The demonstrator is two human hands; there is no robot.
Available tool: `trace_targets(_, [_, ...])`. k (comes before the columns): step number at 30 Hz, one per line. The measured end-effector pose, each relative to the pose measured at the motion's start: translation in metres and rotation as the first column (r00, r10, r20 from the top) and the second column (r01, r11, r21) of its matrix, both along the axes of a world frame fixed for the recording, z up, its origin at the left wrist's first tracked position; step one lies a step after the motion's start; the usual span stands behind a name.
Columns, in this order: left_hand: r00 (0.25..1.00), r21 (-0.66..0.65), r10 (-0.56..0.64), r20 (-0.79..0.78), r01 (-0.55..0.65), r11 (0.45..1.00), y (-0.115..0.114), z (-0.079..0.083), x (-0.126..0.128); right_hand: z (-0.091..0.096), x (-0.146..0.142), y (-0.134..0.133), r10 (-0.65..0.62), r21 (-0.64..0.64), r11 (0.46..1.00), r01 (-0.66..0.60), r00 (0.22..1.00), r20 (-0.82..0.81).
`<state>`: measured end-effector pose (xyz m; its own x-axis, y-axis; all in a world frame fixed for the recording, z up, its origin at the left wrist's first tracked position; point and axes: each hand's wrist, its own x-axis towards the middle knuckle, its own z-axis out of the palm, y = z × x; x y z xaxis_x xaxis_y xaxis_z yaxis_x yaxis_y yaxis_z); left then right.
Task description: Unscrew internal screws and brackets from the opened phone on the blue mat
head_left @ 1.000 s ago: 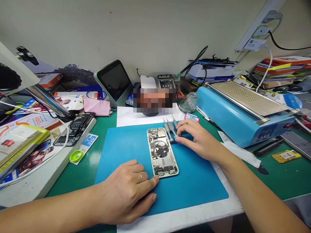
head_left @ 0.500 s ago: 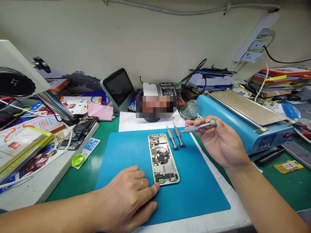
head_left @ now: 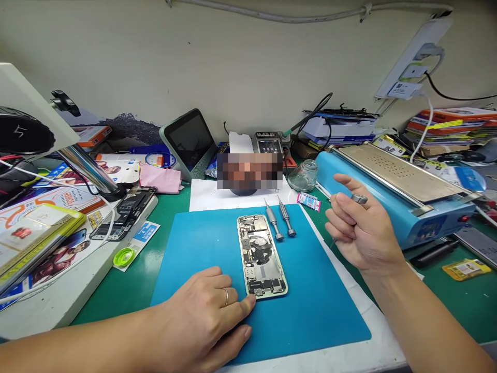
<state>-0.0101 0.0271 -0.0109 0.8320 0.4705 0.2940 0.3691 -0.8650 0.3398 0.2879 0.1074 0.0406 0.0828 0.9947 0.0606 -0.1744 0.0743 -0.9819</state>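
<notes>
An opened smartphone body (head_left: pixel 267 261) with its inner parts exposed lies on a blue mat (head_left: pixel 198 243). My left hand (head_left: pixel 212 316) rests beside it, index fingertip on its lower left corner and the thumb apart; nothing is gripped in that hand. To the right of the phone, my right hand (head_left: pixel 359 228) is raised with fingers closed around a grey screwdriver (head_left: pixel 359 199). Only the cap end of the screwdriver and a bit of its tip show. Two more precision screwdrivers (head_left: pixel 274 220) lie side by side on the mat, right of the phone's top.
A blue heating machine (head_left: pixel 388 191) takes up the right side, with a glass jar (head_left: pixel 305 176) near it. A small pink-and-blue packet (head_left: pixel 309 201) lies past the mat. On the left are another opened phone (head_left: pixel 126 213), boxes (head_left: pixel 42 233) and a metal stand pole (head_left: pixel 91 171).
My right hand has turned and drawn slightly right, swinging the screwdriver from pointing left to being mostly hidden in the fingers. The small packet is now uncovered. My left hand stays put.
</notes>
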Motion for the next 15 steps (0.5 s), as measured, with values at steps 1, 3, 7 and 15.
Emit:
trace_targets(1, [1.000,0.001,-0.001,-0.001,0.001,1.000,0.000,0.001,0.000,0.000,0.000,0.000,0.002,0.003,1.000,-0.002,1.000,-0.002])
trace_targets(3, [1.000,0.003,-0.002,-0.001,0.002,1.000,-0.001,0.001,0.000,0.000,0.000,-0.001,0.014,0.014,1.000,-0.014,1.000,0.018])
trace_targets(7, [1.000,0.011,0.003,0.007,-0.003,1.000,0.000,0.000,0.000,0.003,-0.001,-0.003,0.077,0.009,0.997,-0.077,0.996,0.040])
trace_targets(15, [1.000,0.044,-0.001,0.012,0.000,0.999,0.000,-0.002,0.000,-0.005,-0.011,-0.004,0.058,0.032,0.998,-0.063,0.991,0.123])
